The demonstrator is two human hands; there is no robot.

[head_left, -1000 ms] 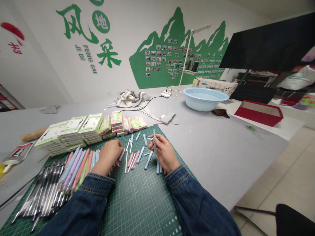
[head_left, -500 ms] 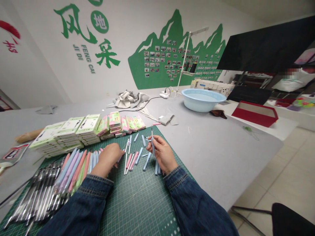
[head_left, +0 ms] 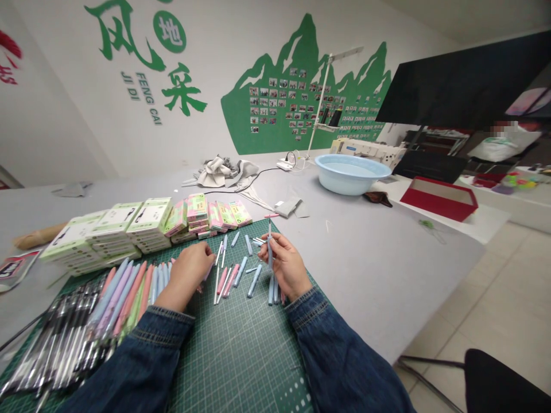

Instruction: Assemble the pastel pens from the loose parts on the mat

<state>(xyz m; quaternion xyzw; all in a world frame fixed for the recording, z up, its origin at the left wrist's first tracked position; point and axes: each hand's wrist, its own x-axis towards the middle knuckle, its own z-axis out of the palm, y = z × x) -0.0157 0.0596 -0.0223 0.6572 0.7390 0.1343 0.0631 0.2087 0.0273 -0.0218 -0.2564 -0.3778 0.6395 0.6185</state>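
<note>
Head view: your right hand [head_left: 287, 268] pinches the blue pen part [head_left: 270, 259] upright; hold it softly and straight. Your left hand [head_left: 188, 271] curls; I can't tell if it grips anything. Pink pen parts [head_left: 231, 280] lie just to its right.

Left hand [head_left: 187, 271] curled palm-down; right hand [head_left: 289, 267] pinching.

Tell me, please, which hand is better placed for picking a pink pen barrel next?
Probably the left hand: it is nearer the pink pen barrels, while the right hand holds a blue pen barrel. The left grip is unclear.
</note>
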